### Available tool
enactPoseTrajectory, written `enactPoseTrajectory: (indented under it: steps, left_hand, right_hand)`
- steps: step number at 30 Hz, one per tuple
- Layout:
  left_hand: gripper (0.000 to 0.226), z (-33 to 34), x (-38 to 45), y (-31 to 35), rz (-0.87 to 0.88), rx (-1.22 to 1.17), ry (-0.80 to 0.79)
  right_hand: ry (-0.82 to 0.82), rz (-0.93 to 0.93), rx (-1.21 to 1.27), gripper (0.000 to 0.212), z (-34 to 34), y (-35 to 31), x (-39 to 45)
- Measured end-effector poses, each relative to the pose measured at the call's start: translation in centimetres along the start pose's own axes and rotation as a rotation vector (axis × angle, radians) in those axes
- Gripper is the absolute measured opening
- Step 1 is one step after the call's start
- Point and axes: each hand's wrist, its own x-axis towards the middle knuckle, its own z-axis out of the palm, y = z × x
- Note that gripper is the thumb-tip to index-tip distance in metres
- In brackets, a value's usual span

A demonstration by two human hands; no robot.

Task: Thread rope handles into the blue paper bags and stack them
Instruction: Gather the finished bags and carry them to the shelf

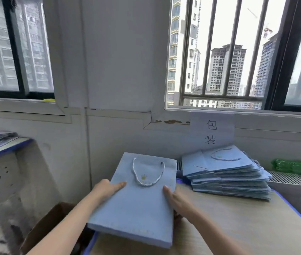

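Pale blue paper fills the middle of this head-camera view. At far left, a brown cardboard box (48, 223) is sitting open on the floor beside the light wooden table with a blue edge (238, 227). The left hand (107, 187) is gripping the left edge of a flat blue paper bag with a white twisted rope handle (138, 196), thumb lying straight on top and fingers hidden beneath. The bag is being held over the table's left end, tilted, probably so it can be carried across. The right hand (178, 199) is clasping the bag's right edge the same way, thumb on top. Further right, a slumping stack of finished blue paper bags (229, 173) is resting near the wall, likely awaiting this one. A green plastic packet (296, 166) is lying beyond.
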Motion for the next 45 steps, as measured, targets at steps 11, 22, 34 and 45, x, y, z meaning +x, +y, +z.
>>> enactPoseTrajectory:
  steps: [11, 22, 34, 45]
  left_hand:
    - [0.065, 0.0, -0.3, 3.1, 0.193, 0.855, 0.307]
    - [0.024, 12.0, -4.2, 10.9, 0.867, 0.650, 0.135]
    - [0.108, 25.8, 2.2, 16.9, 0.780, 1.099, -0.048]
    - [0.087, 27.1, 4.9, 18.1, 1.155, 1.364, 0.059]
  right_hand:
    - [0.092, -0.019, -0.951, 0.057, -0.6, -3.9, 0.1]
    - [0.224, 0.038, -1.048, 0.020, -10.0, 4.3, -2.6]
    - [0.530, 0.239, -0.746, 0.023, -18.0, 10.0, -3.9]
    - [0.520, 0.227, -0.679, 0.024, -17.7, 9.7, -3.9]
